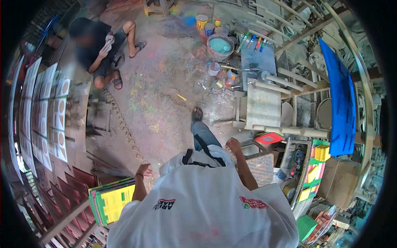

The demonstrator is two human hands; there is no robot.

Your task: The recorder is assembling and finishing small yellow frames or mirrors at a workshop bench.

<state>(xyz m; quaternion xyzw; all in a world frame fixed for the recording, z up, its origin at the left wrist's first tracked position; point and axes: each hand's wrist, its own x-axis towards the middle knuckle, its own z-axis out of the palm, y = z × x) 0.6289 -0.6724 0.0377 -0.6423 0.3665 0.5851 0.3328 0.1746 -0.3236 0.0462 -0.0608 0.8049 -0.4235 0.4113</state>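
My left hand [144,170] hangs low at my left side, its fingers loosely apart and nothing visible in them. Close below it stands a stack of yellow and green cut-out panels [115,200], apart from the hand. On the other side, my right hand [233,145] is held beside my hip with its fingers curled in; I see nothing in it. Nearest to that hand is a patterned low table or stool [259,167], with a red-framed green piece [270,138] behind it. My one visible foot [197,115] is in a sandal on the stained floor.
At the far left a person [93,49] squats, hands together. White panels with round shapes [58,115] hang nearby. A coiled hose [118,120] crosses the floor. Ahead right are a bucket of green liquid [220,45], paint tins [202,21] and wooden frames [269,107]; blue cloth [339,99] hangs right.
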